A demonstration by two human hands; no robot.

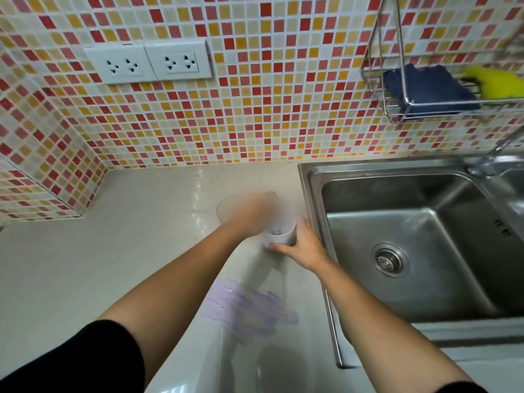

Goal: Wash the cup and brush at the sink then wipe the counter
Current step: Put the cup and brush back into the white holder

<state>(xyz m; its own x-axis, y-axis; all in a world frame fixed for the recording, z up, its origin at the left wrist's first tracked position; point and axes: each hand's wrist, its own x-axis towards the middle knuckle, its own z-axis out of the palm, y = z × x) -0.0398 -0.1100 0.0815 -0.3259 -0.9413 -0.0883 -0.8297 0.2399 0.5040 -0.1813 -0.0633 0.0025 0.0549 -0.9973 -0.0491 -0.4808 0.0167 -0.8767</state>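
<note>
On the table (113,251), the left hand (249,214) is blurred over a translucent cup (226,207); whether it grips I cannot tell. Just right, the right hand (300,248) wraps a white cup (279,235) beside the sink (312,194). A hurried lift could tip either cup, and purple smears (246,307) nearby may spread.

Black sleeves (85,355), bare forearms

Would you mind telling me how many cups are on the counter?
2: a white cup beside the sink, and a translucent one just left, behind the blurred left hand.
</note>
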